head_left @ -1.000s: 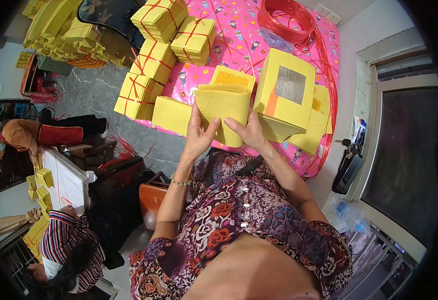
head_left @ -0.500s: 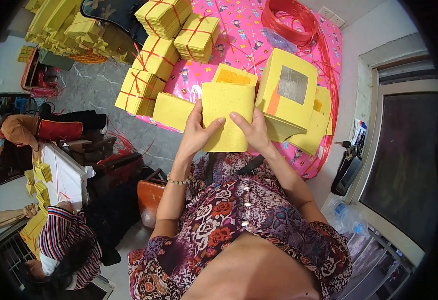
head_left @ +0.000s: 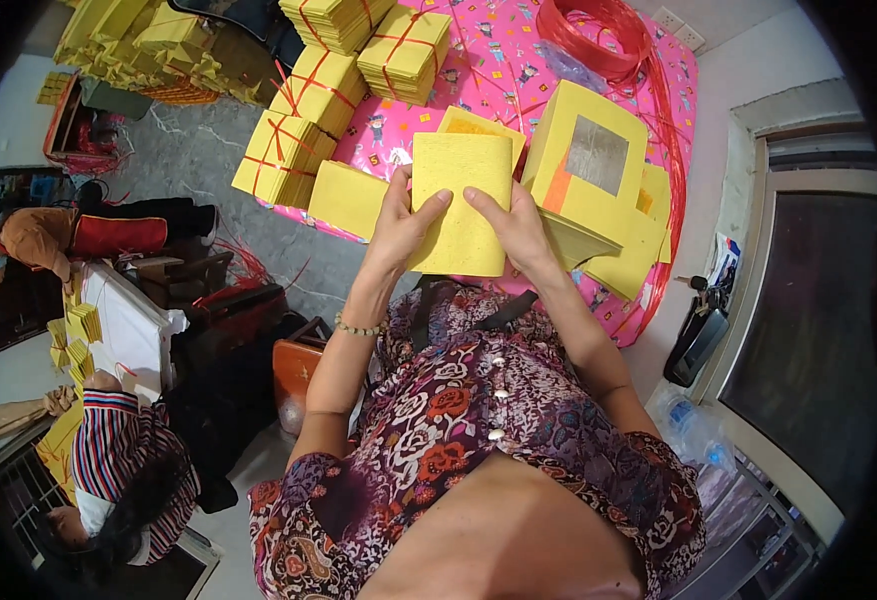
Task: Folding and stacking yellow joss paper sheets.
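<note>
A wad of yellow paper sheets [head_left: 461, 165] stands upright between my two hands in front of my body. My left hand [head_left: 404, 225] grips its left edge, and my right hand [head_left: 519, 232] grips its right edge. Both thumbs press on the face turned to me; the other fingers are mostly hidden behind it. Just beyond lies another yellow stack with an orange patch [head_left: 478, 124], partly covered by the wad. Right of my right hand is a tall yellow paper stack [head_left: 563, 165], its top sheet bearing a silver square and an orange stripe.
Several yellow bundles tied with red strips [head_left: 403, 58] stand at the left of the pink patterned tablecloth [head_left: 498, 55]. A loose yellow stack [head_left: 344, 200] lies before them. A red strip coil [head_left: 595, 45] is at the back right. Two other people work at a white table [head_left: 128, 325] at left.
Both hands have raised the wad slightly away from my body, still gripping its sides. The view has shifted a little. At left, the person in stripes has moved an arm slightly.
</note>
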### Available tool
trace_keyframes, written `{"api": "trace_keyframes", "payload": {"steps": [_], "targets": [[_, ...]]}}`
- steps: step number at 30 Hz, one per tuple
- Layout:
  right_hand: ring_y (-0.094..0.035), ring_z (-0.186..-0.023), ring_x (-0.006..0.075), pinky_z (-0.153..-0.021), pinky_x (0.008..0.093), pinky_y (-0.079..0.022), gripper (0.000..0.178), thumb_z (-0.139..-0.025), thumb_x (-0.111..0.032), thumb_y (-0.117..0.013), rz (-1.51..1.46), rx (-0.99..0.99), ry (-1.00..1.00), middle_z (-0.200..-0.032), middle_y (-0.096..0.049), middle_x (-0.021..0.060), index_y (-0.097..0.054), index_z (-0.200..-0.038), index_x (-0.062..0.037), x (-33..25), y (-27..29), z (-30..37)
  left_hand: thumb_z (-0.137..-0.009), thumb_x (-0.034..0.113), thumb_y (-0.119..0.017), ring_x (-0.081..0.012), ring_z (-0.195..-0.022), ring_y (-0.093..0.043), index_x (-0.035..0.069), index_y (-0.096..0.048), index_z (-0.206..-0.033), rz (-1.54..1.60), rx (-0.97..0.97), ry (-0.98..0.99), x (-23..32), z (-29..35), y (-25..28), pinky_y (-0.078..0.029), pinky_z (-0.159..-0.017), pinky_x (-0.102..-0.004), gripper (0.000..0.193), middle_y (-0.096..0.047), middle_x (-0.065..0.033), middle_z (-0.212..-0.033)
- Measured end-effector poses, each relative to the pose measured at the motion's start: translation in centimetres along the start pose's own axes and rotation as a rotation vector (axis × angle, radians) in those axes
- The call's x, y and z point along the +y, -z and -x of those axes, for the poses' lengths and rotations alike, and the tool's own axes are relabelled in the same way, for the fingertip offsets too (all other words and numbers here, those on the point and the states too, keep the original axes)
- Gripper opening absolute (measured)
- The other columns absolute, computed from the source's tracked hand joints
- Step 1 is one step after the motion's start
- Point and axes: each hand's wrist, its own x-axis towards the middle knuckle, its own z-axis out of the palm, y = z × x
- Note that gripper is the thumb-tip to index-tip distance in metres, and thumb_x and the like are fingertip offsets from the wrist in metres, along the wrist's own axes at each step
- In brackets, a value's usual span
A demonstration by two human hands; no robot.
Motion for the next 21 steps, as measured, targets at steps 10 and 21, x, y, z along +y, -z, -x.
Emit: {"api": "trace_keyframes", "payload": {"steps": [10,21], "targets": [[-0.060,-0.096,0.0133,-0.083,0.0283,-0.050,0.042,-0.086,-0.015,-0.067,-0.003,-0.002,0.057,-0.108,-0.062,0.0087,-0.050,-0.121,0.0018,0.7,0.4,0.0,-0.088,0.002,-0.059,-0.0151,-0.106,-0.056,-0.001,-0.040,-0.130,-0.001,0.010,-0.043,-1.4,-0.2,0.5,-0.047,-0.089,-0.0292,0.047,-0.056,-0.0106,-0.120],[-0.058,-0.101,0.0130,-0.087,0.0288,-0.048,0.050,-0.082,-0.015,-0.072,0.090,-0.053,0.274,-0.111,-0.061,0.0065,-0.048,-0.124,-0.0010,-0.5,-0.2,1.5,-0.090,0.004,-0.058,-0.0153,-0.110,-0.053,0.000,-0.030,-0.138,-0.099,-0.026,-0.286,-1.6,1.2,-0.3,-0.044,-0.092,-0.0290,0.055,-0.052,-0.0101,-0.124]]}}
